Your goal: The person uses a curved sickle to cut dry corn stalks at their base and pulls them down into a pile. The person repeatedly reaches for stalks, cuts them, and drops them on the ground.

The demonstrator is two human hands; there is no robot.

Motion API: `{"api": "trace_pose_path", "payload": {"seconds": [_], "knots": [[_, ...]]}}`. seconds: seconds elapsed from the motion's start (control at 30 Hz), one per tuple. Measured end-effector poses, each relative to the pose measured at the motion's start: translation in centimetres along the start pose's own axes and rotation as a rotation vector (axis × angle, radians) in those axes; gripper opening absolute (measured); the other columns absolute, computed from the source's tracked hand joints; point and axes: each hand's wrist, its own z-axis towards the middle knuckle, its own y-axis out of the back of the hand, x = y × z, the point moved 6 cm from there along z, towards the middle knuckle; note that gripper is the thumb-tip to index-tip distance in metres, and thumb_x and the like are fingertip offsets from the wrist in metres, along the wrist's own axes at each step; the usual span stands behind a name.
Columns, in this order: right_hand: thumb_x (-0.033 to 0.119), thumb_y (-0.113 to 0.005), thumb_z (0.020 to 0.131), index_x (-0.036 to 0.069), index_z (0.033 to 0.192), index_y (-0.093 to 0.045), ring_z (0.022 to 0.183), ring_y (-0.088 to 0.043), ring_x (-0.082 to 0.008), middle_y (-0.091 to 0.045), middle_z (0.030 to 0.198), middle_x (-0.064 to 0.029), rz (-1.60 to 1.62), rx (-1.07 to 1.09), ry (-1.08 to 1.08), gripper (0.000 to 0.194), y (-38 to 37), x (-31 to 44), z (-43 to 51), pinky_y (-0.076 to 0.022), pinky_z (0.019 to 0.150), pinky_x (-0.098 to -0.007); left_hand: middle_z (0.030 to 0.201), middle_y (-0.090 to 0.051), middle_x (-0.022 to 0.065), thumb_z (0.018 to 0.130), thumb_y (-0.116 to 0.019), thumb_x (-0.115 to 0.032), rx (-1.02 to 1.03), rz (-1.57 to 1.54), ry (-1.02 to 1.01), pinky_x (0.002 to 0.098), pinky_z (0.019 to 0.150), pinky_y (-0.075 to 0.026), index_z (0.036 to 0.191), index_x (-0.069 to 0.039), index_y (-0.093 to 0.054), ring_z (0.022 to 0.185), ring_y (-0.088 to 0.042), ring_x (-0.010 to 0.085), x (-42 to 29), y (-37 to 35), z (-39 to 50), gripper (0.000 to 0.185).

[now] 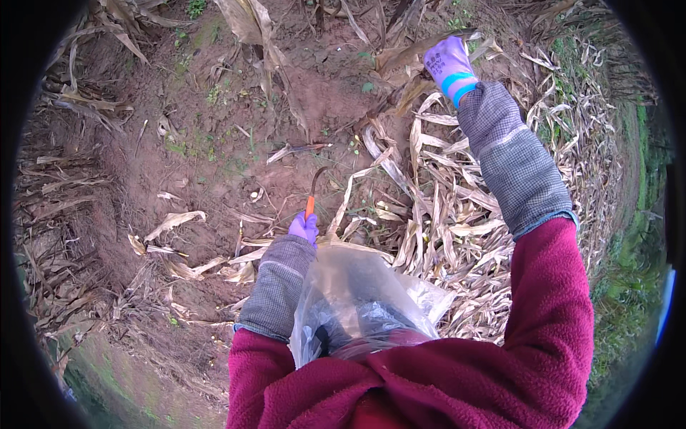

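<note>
My left hand (pixel 304 227), in a purple glove, grips the orange handle of a sickle (pixel 312 194). Its dark curved blade points away from me over the bare soil. My right hand (pixel 449 58), in a purple glove with a blue-striped cuff, reaches far forward to the right. Its fingers are closed around dry corn stalks (pixel 410 56), whose brown leaves show on both sides of the fist; the grip itself is partly hidden by the back of the glove. Checked sleeve covers run over both forearms.
Clear plastic sheeting (pixel 353 289) hangs from my waist. Cut dry corn stalks and leaves (pixel 466 236) lie heaped on the right. Standing dry corn plants (pixel 249 24) rise ahead, with more dry foliage (pixel 59 187) at left. Reddish soil (pixel 214 145) with small weeds lies between.
</note>
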Motion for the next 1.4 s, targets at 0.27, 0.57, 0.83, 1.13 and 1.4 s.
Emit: {"api": "trace_pose_path", "payload": {"seconds": [0.27, 0.57, 0.83, 1.13, 1.4], "knots": [[0.016, -0.061, 0.08, 0.013, 0.081, -0.058, 0.072, -0.063, -0.0158, -0.061, 0.071, -0.0003, -0.147, -0.027, -0.11, 0.004, -1.4, -0.2, -6.1, -0.0468, 0.065, -0.0324, 0.069, -0.062, 0.0118, 0.093, -0.055, -0.032, -0.3, 0.514, -0.348, 0.0376, 0.056, -0.048, 0.106, -0.002, -0.061, 0.06, -0.061, 0.0216, -4.4, -8.7, 29.2, 0.033], [0.025, -0.072, 0.077, 0.018, 0.097, -0.057, 0.08, -0.066, -0.0188, -0.064, 0.084, -0.0013, -0.153, -0.32, -0.2, 0.026, -9.0, -0.6, -15.8, -0.0516, 0.068, -0.0354, 0.093, -0.067, 0.0218, 0.091, -0.052, -0.041, -0.154, 0.951, -0.242, 0.0484, 0.075, -0.05, 0.113, -0.004, -0.061, 0.086, -0.064, 0.041, -6.0, -17.3, 35.6, 0.043], [0.053, -0.074, 0.069, 0.0, 0.102, -0.07, 0.102, -0.064, -0.0344, -0.067, 0.102, -0.0255, 1.145, 1.218, -1.212, 0.062, -24.9, 25.4, -55.6, -0.048, 0.089, -0.0399, 0.06, -0.052, 0.0028, 0.097, -0.053, -0.026, -0.222, 0.497, -0.238, 0.0311, 0.043, -0.04, 0.103, -0.006, -0.056, 0.046, -0.048, 0.0144, 2.3, 10.7, 12.4, 0.021], [0.05, -0.076, 0.069, -0.002, 0.096, -0.067, 0.085, -0.065, -0.0313, -0.069, 0.091, -0.0184, 1.46, 1.145, -1.473, 0.059, -16.4, 33.0, -77.2, -0.0487, 0.078, -0.0404, 0.059, -0.043, -0.0027, 0.097, -0.051, -0.032, -0.304, -0.12, 0.053, 0.0266, 0.034, -0.032, 0.092, -0.014, -0.048, 0.04, -0.036, 0.0088, -1.4, 6.9, -3.1, 0.019], [0.043, -0.075, 0.072, 0.0, 0.112, -0.057, 0.092, -0.062, -0.0338, -0.066, 0.097, -0.02, 1.548, 0.912, -1.323, 0.061, -25.7, 33.9, -70.1, -0.0488, 0.084, -0.0409, 0.06, -0.046, 0.0004, 0.095, -0.054, -0.025, -0.352, -0.236, -0.069, 0.0277, 0.034, -0.034, 0.095, -0.013, -0.047, 0.041, -0.039, 0.0103, -3.5, 1.3, -12.1, 0.014]]}}
